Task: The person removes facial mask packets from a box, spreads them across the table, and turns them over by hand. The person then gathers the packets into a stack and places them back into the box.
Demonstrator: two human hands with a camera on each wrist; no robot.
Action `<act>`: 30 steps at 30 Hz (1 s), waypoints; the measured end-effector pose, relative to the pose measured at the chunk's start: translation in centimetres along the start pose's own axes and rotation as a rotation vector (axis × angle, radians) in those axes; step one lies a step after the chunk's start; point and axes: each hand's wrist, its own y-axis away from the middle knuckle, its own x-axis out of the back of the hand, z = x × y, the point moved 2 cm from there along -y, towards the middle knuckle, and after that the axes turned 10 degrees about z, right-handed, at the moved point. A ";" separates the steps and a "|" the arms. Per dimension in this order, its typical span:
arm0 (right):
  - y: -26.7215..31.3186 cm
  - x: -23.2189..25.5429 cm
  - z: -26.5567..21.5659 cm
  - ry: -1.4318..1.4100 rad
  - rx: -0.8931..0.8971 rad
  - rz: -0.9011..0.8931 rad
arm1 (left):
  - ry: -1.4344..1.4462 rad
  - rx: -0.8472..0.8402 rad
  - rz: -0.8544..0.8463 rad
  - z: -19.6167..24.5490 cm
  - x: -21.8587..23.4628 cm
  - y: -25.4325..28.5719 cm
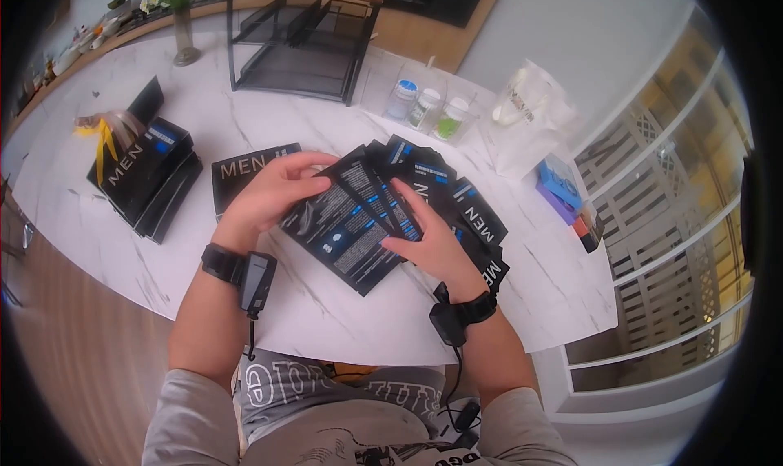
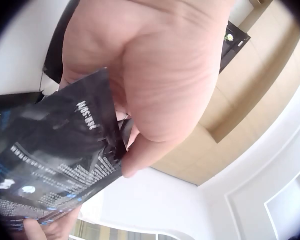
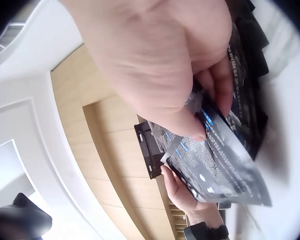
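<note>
Several flat black foil packets with small white print and blue marks are held between both hands, slightly fanned. My left hand grips their upper left edge, its thumb on the printed face; in the left wrist view a packet corner runs up to that palm. My right hand pinches packets at the right side, and the right wrist view shows its thumb over a packet's face. Beside it lies a fanned pile of similar packets marked MEN. Another MEN packet lies partly behind the left hand.
A stack of black MEN packages stands at the left, near a yellow ribbon. Toward the back are a black mesh rack, a flower vase and lidded bottles. A white bag and small boxes stand right.
</note>
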 end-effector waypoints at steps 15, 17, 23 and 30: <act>-0.8 0.8 1.8 -0.361 -0.098 0.272 | -0.174 0.046 -0.120 -0.5 -0.8 0.4; -0.6 0.6 1.7 -0.332 -0.077 0.280 | -0.343 0.047 -0.214 -1.3 0.0 0.0; -0.2 0.5 1.5 -0.019 0.033 0.292 | -0.504 0.168 -0.348 -1.1 -1.4 0.8; -0.5 0.9 2.4 0.007 0.116 0.584 | -0.518 0.024 -0.208 -2.6 -1.2 -0.2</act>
